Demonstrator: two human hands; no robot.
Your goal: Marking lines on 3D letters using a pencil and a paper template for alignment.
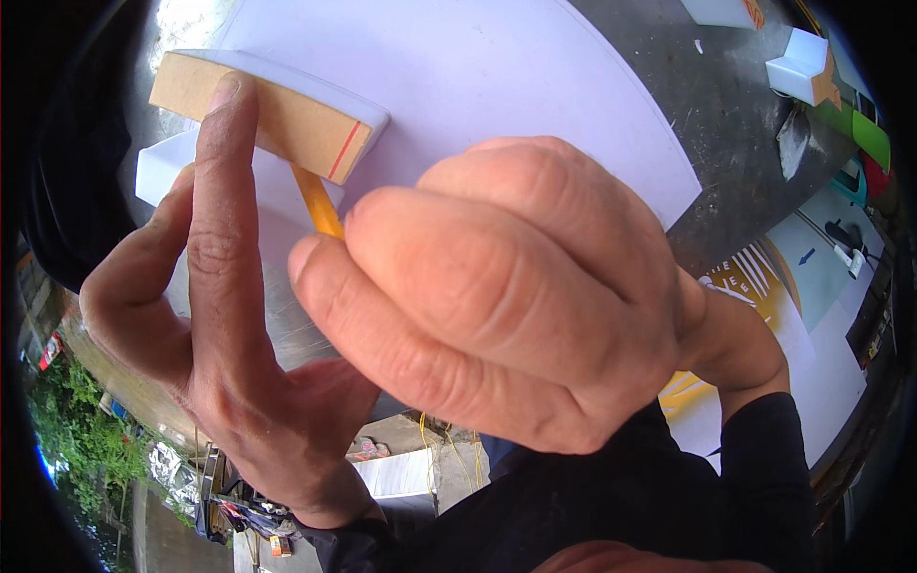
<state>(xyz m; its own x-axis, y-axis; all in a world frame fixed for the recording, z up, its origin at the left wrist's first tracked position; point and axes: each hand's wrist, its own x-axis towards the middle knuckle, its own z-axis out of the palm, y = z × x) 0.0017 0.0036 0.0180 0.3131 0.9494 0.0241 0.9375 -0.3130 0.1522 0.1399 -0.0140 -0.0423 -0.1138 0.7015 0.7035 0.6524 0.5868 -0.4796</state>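
A white angled piece with a brown face (296,126) and a red line near its right end lies at the upper left. My left hand (239,382) stretches its index finger over the brown face, while another finger bends beside the white part (170,164) below it. The thumb is hidden. My right hand (506,286) is closed around a narrow yellow tool (318,202), whose far end meets the lower edge of the brown face. Most of that tool is covered by my fingers, so its kind does not show.
A large white sheet (535,86) with a curved edge lies on the grey metal table (735,124). Another white angled piece (800,67) stands at the upper right, near a green object (869,141). Yellow-and-white printed sheets (764,286) lie at the right.
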